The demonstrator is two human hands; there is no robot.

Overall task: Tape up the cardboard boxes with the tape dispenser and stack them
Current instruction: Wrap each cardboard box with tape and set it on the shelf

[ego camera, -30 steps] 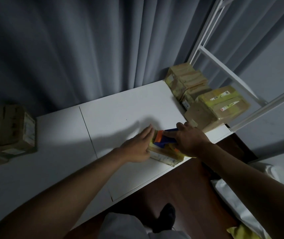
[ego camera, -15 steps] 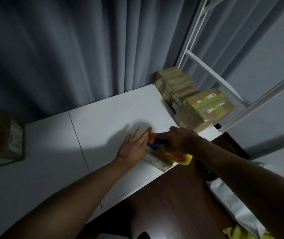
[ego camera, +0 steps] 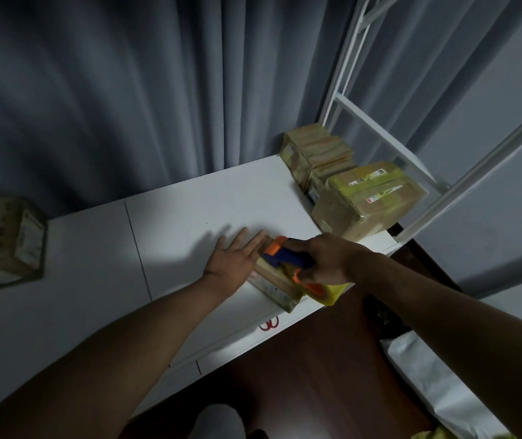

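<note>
A small cardboard box (ego camera: 274,282) lies near the front edge of the white table (ego camera: 190,223). My left hand (ego camera: 236,259) lies flat with straight fingers against the box's left side. My right hand (ego camera: 324,258) grips the blue and orange tape dispenser (ego camera: 288,258), which sits on top of the box. Its yellow tape roll (ego camera: 332,293) hangs past the box's near right end.
Several taped boxes (ego camera: 367,198) are piled at the table's right end, beside a white metal frame (ego camera: 380,128). Another box stack (ego camera: 6,239) stands at the left. Red scissors (ego camera: 268,324) lie by the front edge. A grey curtain hangs behind.
My right hand has drawn the dispenser toward me along the box top, so the roll now overhangs the near end. My left hand has flattened, fingers spread, beside the box.
</note>
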